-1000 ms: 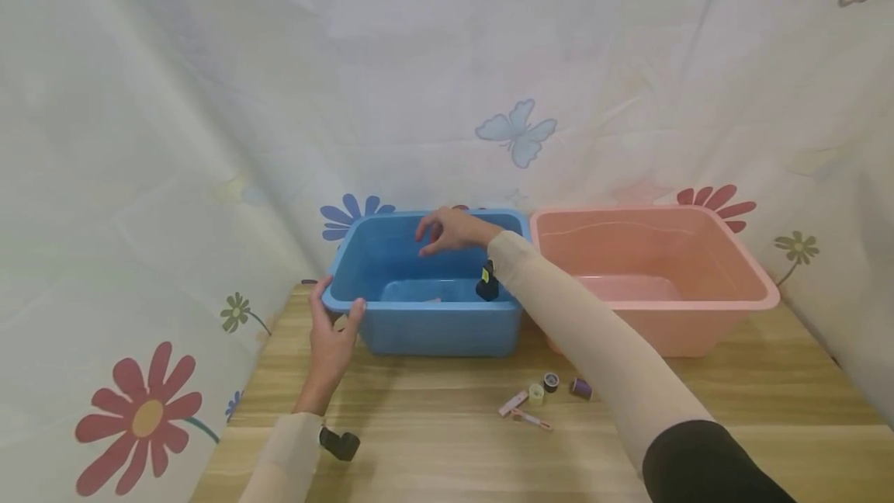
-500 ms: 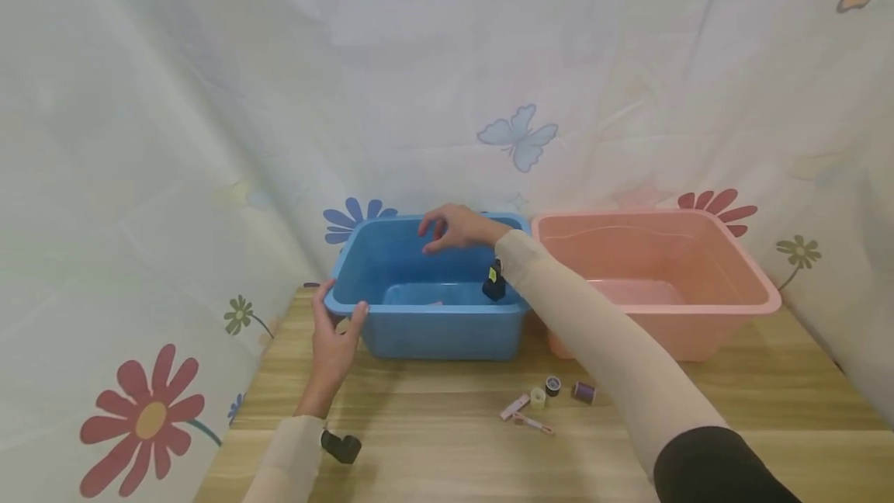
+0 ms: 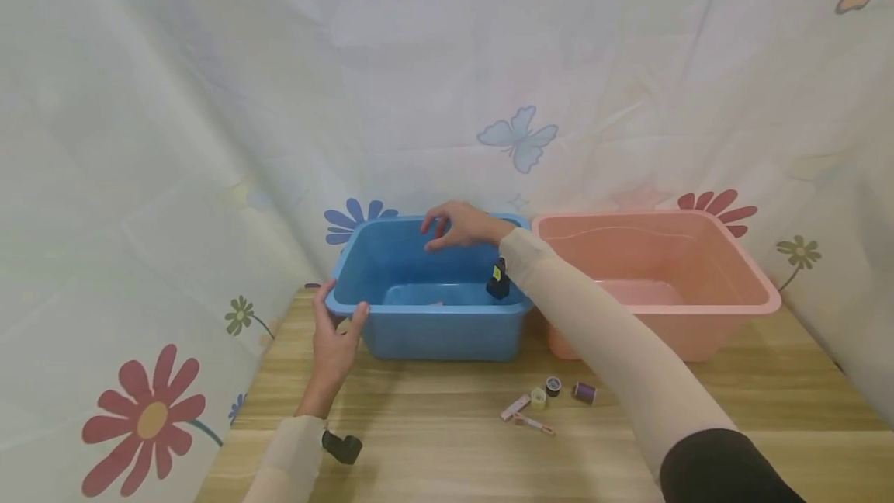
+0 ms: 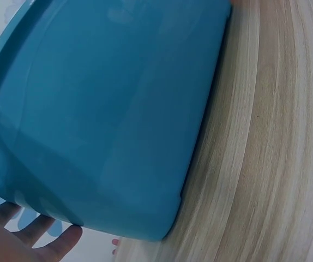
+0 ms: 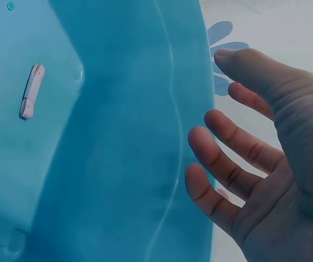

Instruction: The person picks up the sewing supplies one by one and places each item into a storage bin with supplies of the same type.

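Note:
My left hand [image 3: 335, 348] holds the near left corner of the blue tub [image 3: 447, 332], its thumb at the front rim and its fingers along the left side. In the left wrist view the fingertips [image 4: 66, 240] lie against the tub's outer wall. Over the tub's far part hovers my right hand [image 3: 462, 225], fingers loosely bent, nothing between them. Inside the tub, the right wrist view shows a pale folded strip [image 5: 32, 91] with small printed marks on the floor. A tiny round teal piece with holes, like a button [image 5: 11, 6], lies near it.
A pink tub [image 3: 670, 332] stands right beside the blue one. In front, on the wooden table [image 3: 419, 441], lie a purple thread spool [image 3: 584, 392], a dark spool [image 3: 553, 386], a pale yellow spool [image 3: 538, 398], a pinkish flat strip [image 3: 515, 407] and a slim pink-and-white tool [image 3: 534, 424].
My right hand has shifted slightly to the right above the blue tub and stays empty. The left hand keeps its hold on the tub's corner.

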Motion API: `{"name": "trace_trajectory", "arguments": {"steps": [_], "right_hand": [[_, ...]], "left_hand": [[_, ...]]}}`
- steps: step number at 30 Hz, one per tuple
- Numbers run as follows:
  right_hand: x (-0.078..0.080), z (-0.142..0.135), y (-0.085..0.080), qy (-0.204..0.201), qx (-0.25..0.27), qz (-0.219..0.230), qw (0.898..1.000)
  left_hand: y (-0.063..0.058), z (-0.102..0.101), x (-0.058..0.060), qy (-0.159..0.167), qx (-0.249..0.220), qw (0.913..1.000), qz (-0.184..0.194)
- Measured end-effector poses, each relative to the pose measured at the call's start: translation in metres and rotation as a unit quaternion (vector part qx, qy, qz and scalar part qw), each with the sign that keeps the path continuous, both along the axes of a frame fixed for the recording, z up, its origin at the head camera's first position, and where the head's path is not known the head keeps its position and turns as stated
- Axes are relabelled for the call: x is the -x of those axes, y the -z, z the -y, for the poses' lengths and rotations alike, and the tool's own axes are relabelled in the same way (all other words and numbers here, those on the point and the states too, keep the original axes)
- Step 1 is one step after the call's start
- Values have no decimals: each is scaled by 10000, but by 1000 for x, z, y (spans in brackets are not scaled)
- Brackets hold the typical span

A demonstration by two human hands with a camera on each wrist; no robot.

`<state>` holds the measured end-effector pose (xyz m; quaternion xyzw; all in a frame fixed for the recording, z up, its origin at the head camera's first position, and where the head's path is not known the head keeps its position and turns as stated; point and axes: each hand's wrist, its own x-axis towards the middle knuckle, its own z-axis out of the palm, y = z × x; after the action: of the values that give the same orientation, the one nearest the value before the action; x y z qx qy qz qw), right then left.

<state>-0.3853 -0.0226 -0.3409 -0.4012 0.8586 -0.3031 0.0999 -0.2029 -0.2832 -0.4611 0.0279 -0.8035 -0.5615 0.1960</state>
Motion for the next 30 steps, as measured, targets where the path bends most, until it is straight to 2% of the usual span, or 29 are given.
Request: {"name": "trace_trajectory", "arguments": {"steps": [5, 13, 15, 21, 24, 26, 30], "right_hand": [[-3, -5, -9, 7, 0, -173, 9999], [-14, -12, -23, 195, -159, -216, 9995], [-16, -13, -26, 214, -150, -226, 9994], [-21, -17, -32, 174, -56, -286, 9994], [-25, -19, -35, 165, -59, -307, 9994], [-27, -19, -36, 162, -73, -332, 9993], [-30, -21, -38, 112, -100, -426, 9990]], "left_hand": [[9, 3, 4, -23, 43, 9998, -182], [6, 2, 3, -9, 50, 9999, -129], [2, 0, 1, 22, 17, 10000, -67], [-23, -11, -14, 68, 56, 10000, 41], [-28, -14, -18, 45, 122, 9999, 66], [-28, -14, -18, 56, 112, 9999, 87], [-11, -6, -8, 69, 29, 10000, 36]]}}
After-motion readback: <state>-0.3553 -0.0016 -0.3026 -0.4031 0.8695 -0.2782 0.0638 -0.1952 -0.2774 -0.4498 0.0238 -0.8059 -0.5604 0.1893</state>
